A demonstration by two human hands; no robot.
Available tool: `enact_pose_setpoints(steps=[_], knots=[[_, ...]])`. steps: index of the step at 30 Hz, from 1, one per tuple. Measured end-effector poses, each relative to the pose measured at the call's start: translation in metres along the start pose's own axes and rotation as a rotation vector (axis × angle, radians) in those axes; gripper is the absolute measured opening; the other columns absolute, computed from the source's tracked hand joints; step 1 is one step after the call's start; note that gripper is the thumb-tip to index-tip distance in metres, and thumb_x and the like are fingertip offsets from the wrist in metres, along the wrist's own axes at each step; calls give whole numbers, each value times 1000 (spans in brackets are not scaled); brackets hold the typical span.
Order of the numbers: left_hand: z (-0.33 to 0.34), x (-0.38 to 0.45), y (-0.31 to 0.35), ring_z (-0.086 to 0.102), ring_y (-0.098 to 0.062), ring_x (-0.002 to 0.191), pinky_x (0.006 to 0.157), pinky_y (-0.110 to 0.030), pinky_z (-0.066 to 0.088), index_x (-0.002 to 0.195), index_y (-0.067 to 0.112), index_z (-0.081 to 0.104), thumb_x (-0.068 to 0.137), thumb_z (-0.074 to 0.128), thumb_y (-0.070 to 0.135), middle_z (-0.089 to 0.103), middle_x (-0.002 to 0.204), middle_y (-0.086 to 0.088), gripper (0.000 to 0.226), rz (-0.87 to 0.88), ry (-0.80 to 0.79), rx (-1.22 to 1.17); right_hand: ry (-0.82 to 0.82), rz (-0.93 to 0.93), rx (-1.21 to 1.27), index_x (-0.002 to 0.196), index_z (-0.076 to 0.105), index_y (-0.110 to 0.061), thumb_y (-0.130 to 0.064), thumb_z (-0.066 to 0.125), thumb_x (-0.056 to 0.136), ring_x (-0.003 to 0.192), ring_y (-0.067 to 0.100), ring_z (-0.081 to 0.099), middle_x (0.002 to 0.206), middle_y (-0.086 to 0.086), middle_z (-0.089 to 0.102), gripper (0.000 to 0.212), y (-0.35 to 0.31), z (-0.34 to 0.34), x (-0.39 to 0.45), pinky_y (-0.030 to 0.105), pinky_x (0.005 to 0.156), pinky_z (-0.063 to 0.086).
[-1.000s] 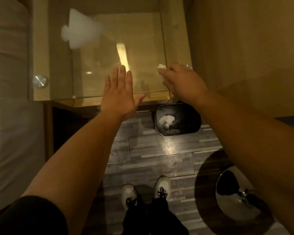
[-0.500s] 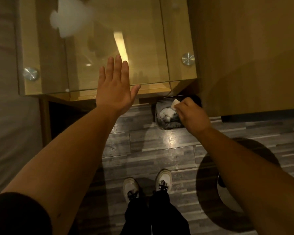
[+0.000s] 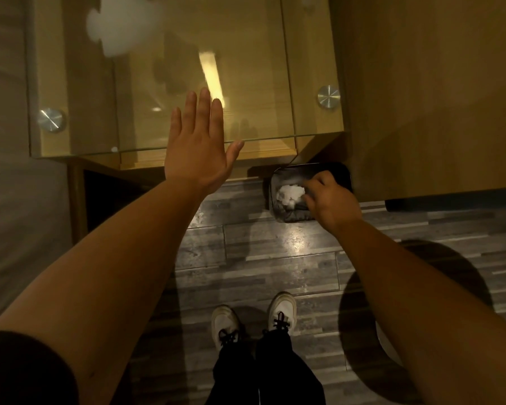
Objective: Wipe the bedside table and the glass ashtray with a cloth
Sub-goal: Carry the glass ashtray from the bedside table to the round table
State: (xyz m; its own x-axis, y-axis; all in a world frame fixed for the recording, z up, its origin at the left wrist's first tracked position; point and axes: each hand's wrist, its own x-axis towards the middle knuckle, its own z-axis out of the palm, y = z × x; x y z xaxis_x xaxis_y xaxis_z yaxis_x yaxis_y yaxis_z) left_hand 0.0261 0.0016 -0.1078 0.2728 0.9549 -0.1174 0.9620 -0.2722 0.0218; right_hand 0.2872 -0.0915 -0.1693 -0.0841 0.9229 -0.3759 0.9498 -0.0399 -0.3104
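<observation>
1. The bedside table is standing at the top of the view, a wooden unit under a clear glass top that is held by round metal studs near its front corners.
2. The glass is reflecting a bright strip of light and a blurred white shape near its far left part; what that shape is cannot be told.
3. The left hand is lying flat over the front edge of the glass, fingers straight and close together, thumb spread to the side, holding nothing.
4. The right hand is reaching down over a small dark bin that is sitting on the floor just beside the table's front right corner, against a wooden panel.
5. Its fingers are curling downward into the bin's mouth; whether they are pinching anything cannot be told.
6. White crumpled material is lying inside the bin, touching or just beside the right fingertips.
7. A pale bed surface is running along the left of the table.
8. Grey plank flooring is spreading below, with two white laced shoes and dark trouser legs at the bottom centre.
</observation>
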Motion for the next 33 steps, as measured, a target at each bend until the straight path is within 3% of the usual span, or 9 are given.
enact_pose_setpoints(steps=[5, 9, 12, 16, 20, 33], knots=[[-2, 0, -1, -4, -30, 146, 117, -50, 5, 151, 8, 6, 94, 10, 63, 1, 159, -16, 79, 7, -6, 2, 54, -22, -11, 117, 62, -11, -29, 53, 95, 93, 33, 58, 124, 12, 50, 29, -5, -6, -2, 39, 70, 50], [-8, 0, -1, -7, -31, 145, 117, -50, 4, 151, 8, 4, 92, 10, 66, -2, 159, -16, 83, 16, -69, 7, 196, -152, -39, 100, 66, -5, -25, 54, 92, 87, 34, 58, 105, 15, 59, 25, -20, -23, -4, 37, 67, 48], [-25, 0, -2, -8, -32, 145, 117, -50, 4, 151, 7, 2, 90, 8, 68, -3, 159, -17, 86, 27, -153, 47, 268, -246, -73, 101, 67, -10, -31, 46, 90, 86, 32, 58, 101, 12, 61, 32, -42, -51, -4, 38, 71, 47], [-63, -10, -3, -5, -32, 145, 118, -49, 4, 151, 6, 3, 93, 7, 63, 2, 158, -18, 80, -46, -118, 76, 342, -314, -99, 111, 64, -16, -31, 53, 90, 105, 30, 55, 118, 10, 60, 28, -76, -103, 1, 40, 87, 42], [-102, -25, -7, -7, -33, 145, 117, -49, -1, 151, 6, 4, 95, 12, 59, 2, 158, -18, 77, -106, -84, 72, 330, -372, -157, 132, 51, -14, -36, 56, 90, 128, 32, 43, 142, 14, 46, 47, -109, -150, 12, 48, 106, 33], [-156, -43, -75, -2, -31, 146, 118, -48, 7, 150, 7, 8, 95, 24, 56, 8, 158, -16, 75, -283, 32, 2, 231, -440, -259, 147, 28, -13, -52, 43, 94, 142, 28, 24, 153, 10, 31, 68, -203, -201, 63, 46, 117, 19]])
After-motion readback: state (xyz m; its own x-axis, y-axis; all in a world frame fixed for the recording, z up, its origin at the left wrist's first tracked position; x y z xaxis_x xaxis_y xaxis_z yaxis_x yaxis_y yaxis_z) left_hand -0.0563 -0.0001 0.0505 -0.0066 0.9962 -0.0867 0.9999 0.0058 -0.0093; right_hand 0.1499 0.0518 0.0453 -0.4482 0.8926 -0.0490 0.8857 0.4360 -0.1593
